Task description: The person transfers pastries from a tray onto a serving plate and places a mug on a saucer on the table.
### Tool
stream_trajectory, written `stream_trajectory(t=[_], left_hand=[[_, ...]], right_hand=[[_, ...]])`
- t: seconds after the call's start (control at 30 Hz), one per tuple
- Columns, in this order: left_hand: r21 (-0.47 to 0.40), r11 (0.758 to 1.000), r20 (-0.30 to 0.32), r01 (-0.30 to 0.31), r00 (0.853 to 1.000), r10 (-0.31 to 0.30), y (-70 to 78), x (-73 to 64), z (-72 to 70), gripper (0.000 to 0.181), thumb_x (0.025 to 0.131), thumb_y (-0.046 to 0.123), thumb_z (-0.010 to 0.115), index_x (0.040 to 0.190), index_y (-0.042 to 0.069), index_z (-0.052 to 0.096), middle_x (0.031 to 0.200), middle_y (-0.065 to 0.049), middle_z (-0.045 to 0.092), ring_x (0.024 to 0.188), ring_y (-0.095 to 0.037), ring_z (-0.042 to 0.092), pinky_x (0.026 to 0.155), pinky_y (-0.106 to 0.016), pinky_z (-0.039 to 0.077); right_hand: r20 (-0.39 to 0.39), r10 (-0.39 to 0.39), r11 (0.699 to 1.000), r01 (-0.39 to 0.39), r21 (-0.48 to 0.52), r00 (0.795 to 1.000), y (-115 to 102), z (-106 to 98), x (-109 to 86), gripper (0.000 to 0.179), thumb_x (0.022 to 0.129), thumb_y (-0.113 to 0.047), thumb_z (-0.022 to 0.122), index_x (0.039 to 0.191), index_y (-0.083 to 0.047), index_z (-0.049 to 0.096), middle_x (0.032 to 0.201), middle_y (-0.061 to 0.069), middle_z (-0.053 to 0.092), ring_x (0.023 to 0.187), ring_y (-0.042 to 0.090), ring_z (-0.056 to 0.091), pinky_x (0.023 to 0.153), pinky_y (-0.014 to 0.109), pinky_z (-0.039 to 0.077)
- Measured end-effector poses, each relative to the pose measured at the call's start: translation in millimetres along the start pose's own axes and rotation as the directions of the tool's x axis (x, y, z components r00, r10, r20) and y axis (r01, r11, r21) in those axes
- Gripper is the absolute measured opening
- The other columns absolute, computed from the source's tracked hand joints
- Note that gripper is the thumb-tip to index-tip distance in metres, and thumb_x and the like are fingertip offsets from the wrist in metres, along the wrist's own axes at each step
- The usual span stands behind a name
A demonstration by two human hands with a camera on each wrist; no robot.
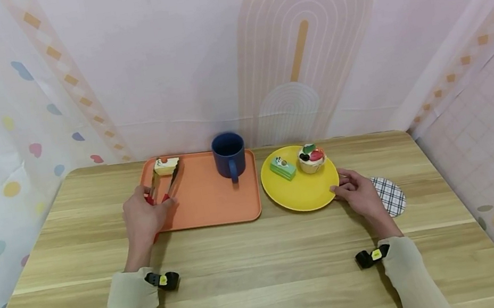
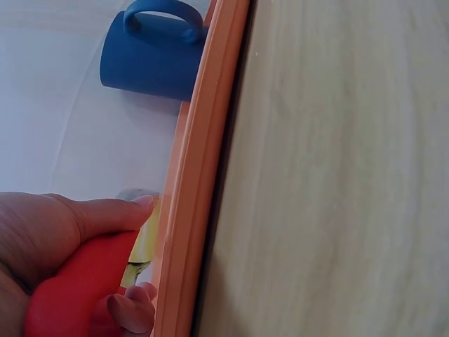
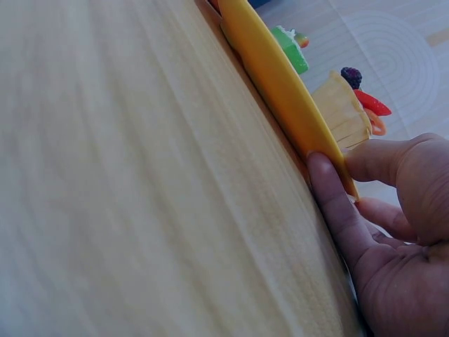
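My left hand (image 1: 143, 219) grips red-handled tongs (image 1: 175, 174) over the left side of an orange tray (image 1: 207, 211). The tong tips stand on either side of a pale cake slice (image 1: 166, 167) at the tray's back left corner. In the left wrist view, the red handle (image 2: 88, 281) lies under my thumb. My right hand (image 1: 361, 194) pinches the right rim of a yellow plate (image 1: 299, 197) between thumb and fingers. On that plate sit a green cake slice (image 1: 283, 169) and a cupcake (image 1: 311, 160) topped with fruit. The right wrist view shows fingertips under the plate's rim (image 3: 280, 91).
A dark blue mug (image 1: 229, 155) stands upright at the tray's back right, its handle toward me. A round checked coaster (image 1: 391, 197) lies right of the plate, partly behind my right hand. Patterned cloth (image 1: 177, 79) hangs along the table's back edge.
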State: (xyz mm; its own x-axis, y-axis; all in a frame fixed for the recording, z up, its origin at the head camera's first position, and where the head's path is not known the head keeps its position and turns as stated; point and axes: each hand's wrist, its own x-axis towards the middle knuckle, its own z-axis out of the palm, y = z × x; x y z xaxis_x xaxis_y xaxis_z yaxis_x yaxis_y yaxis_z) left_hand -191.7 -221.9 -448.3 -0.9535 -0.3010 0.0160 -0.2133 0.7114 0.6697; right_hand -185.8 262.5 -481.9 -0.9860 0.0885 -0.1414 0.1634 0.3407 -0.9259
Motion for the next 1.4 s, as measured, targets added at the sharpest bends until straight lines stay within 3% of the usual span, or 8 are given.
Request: stream_trajectory(t=[0.6,0.9,1.17,1.4], left_hand=[[-0.038,0.991,-0.042,-0.13,0.991,0.128,11.7,-12.1,5.7,0.05,0.085,0.027,0.084,0.115,-0.003,0.057,0.075,-0.012,0.05,0.062,-0.025,0.047,0.05,-0.031,0.033],[-0.039,0.993,-0.017,-0.115,0.993,0.115,19.1,-17.3,4.8,0.049,0.086,0.03,0.084,0.113,-0.002,0.057,0.078,-0.012,0.052,0.063,-0.025,0.049,0.05,-0.032,0.033],[-0.04,0.988,-0.034,-0.149,0.988,0.147,24.2,-18.8,6.1,0.047,0.086,0.028,0.083,0.111,-0.002,0.057,0.075,-0.01,0.047,0.06,-0.024,0.044,0.052,-0.033,0.031],[-0.038,0.986,-0.023,-0.16,0.987,0.159,26.4,-22.4,-2.4,0.049,0.087,0.026,0.082,0.117,-0.003,0.057,0.082,-0.013,0.053,0.059,-0.023,0.045,0.051,-0.032,0.035]], right_hand=[[-0.005,-0.003,1.0,0.003,-0.009,1.0,0.1,-7.7,-2.4,0.058,0.098,-0.011,0.069,0.152,-0.006,0.046,0.129,0.022,0.06,0.085,0.001,0.066,0.078,0.019,0.058],[-0.004,-0.007,1.0,0.007,-0.016,1.0,0.7,-7.8,-1.7,0.058,0.098,-0.012,0.069,0.151,-0.007,0.047,0.128,0.022,0.061,0.085,0.002,0.066,0.078,0.019,0.058],[-0.003,0.002,1.0,-0.002,-0.02,1.0,-0.2,-8.0,-1.8,0.058,0.099,-0.013,0.069,0.152,-0.008,0.046,0.129,0.021,0.06,0.086,0.001,0.066,0.079,0.02,0.058],[0.003,0.016,1.0,-0.016,-0.005,1.0,-0.5,-2.4,0.6,0.059,0.098,-0.016,0.07,0.151,-0.009,0.047,0.127,0.019,0.062,0.089,0.002,0.066,0.079,0.019,0.058]])
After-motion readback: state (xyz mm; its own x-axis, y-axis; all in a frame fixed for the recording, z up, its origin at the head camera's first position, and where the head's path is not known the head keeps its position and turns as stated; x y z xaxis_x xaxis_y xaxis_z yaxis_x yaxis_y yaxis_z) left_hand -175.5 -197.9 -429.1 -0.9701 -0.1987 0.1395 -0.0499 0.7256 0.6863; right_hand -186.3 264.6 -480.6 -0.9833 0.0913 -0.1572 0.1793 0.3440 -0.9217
